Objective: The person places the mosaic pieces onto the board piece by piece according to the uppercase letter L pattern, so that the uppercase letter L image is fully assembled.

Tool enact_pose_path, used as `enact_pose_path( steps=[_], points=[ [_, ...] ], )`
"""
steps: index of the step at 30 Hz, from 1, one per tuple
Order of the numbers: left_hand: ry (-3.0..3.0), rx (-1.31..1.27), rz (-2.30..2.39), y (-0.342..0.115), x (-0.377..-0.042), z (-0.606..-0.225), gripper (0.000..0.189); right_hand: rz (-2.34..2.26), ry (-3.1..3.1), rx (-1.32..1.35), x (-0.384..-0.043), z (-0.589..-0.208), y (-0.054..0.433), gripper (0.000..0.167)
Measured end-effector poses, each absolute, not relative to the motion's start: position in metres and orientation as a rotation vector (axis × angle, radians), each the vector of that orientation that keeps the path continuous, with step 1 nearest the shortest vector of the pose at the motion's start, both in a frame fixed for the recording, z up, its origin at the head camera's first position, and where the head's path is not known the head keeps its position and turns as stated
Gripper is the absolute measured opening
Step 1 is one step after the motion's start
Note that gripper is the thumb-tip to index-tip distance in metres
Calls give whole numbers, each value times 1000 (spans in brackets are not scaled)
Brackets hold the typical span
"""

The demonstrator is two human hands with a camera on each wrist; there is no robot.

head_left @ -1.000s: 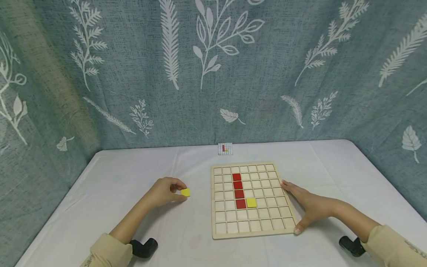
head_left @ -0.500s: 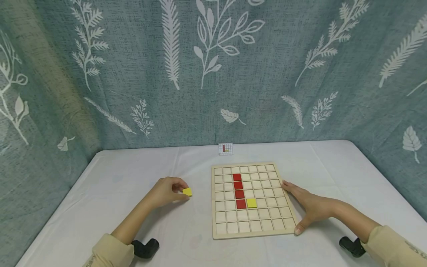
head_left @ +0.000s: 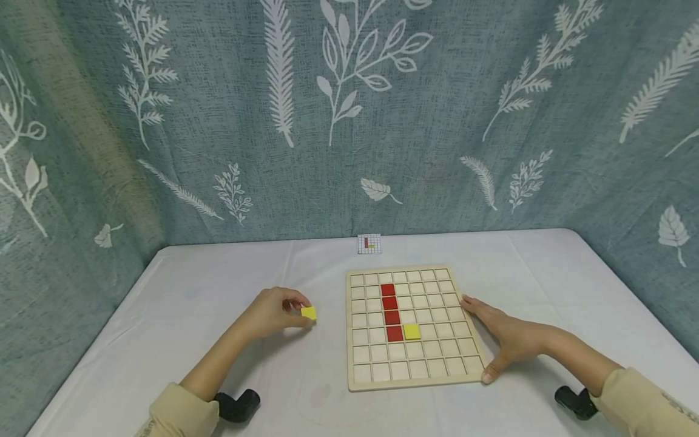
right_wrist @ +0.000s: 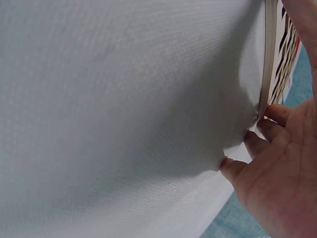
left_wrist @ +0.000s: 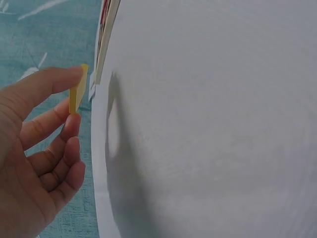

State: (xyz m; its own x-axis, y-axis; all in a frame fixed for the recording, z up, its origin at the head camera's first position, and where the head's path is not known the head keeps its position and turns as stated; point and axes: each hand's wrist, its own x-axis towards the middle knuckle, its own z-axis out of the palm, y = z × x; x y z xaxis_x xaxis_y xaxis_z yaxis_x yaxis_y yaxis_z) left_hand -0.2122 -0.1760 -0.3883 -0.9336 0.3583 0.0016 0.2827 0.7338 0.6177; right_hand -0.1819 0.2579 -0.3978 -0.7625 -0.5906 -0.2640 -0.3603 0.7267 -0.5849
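Note:
My left hand [head_left: 273, 312] pinches a thin yellow square tile [head_left: 309, 312] between thumb and fingertips, above the table left of the board. In the left wrist view the tile [left_wrist: 79, 89] is seen nearly edge-on, held clear of the tabletop. A wooden grid board [head_left: 349, 352] lies flat on the table, with a column of several red tiles [head_left: 391, 317] in its squares. Right of the lowest red tile sits another yellow tile [head_left: 412, 331]. My right hand [head_left: 513, 337] rests with spread fingers against the board's right edge, thumb at its near right corner.
A small card [head_left: 369, 244] printed with a grid and red and yellow squares lies at the table's far edge. White cloth covers the table [head_left: 218, 273]. Behind it hangs a blue-green curtain [head_left: 437, 152] with white leaf patterns.
The left hand has moved slightly to the right with the yellow tile, whose tilt has shifted a little in the fingers. The right hand and the board have stayed in place.

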Motion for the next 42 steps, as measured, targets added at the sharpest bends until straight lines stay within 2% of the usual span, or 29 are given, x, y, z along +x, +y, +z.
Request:
enact_pose_path(
  steps=[17, 42],
  points=[
    [2797, 655, 921, -163, -215, -389, 23, -720, 2488, -719, -183, -398, 258, 130],
    [2693, 825, 934, -80, -224, -376, 27, -727, 2484, -737, -182, -398, 258, 130]
  ],
)
